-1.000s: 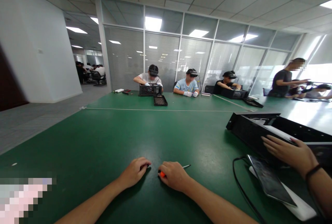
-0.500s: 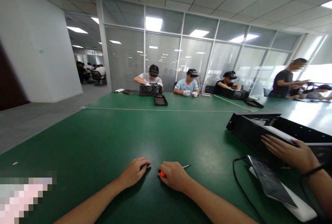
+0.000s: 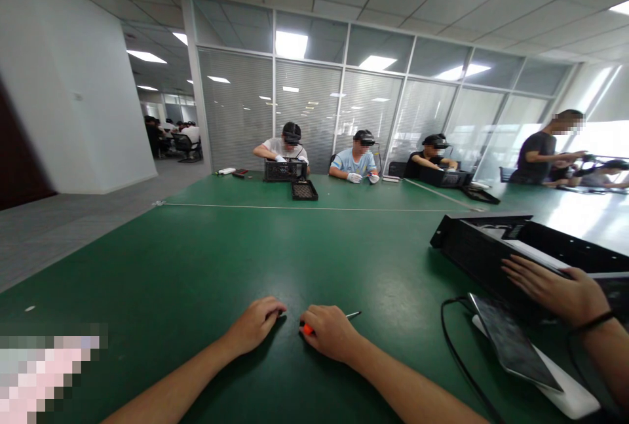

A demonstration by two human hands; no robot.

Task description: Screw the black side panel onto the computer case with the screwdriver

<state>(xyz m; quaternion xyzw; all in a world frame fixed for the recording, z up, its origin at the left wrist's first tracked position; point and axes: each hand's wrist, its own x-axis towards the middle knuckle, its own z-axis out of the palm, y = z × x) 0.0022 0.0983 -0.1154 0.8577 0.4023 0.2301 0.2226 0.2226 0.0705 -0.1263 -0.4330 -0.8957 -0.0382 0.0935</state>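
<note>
On the green table (image 3: 196,260), my left hand (image 3: 258,322) rests with its fingers curled inward; their undersides are hidden, so I cannot see whether anything is in them. My right hand (image 3: 328,331) is wrapped round a screwdriver (image 3: 307,329). Its handle shows orange and black at the thumb side, and the thin metal shaft sticks out behind the hand toward the right. A small gap of bare table lies between my two hands.
At right, a co-worker's hand (image 3: 555,286) lies against an open black metal case (image 3: 472,253). Near it are a dark phone-like slab (image 3: 514,339), a white object (image 3: 570,401) and a black cable (image 3: 445,332). Across the table, people work at a black case (image 3: 285,172) beside a black tray (image 3: 304,191).
My hands and the screwdriver have stayed in place. The co-worker's hand at the right has slid slightly right along the black case. Opposite, a person's gloved hands have shifted a little.
</note>
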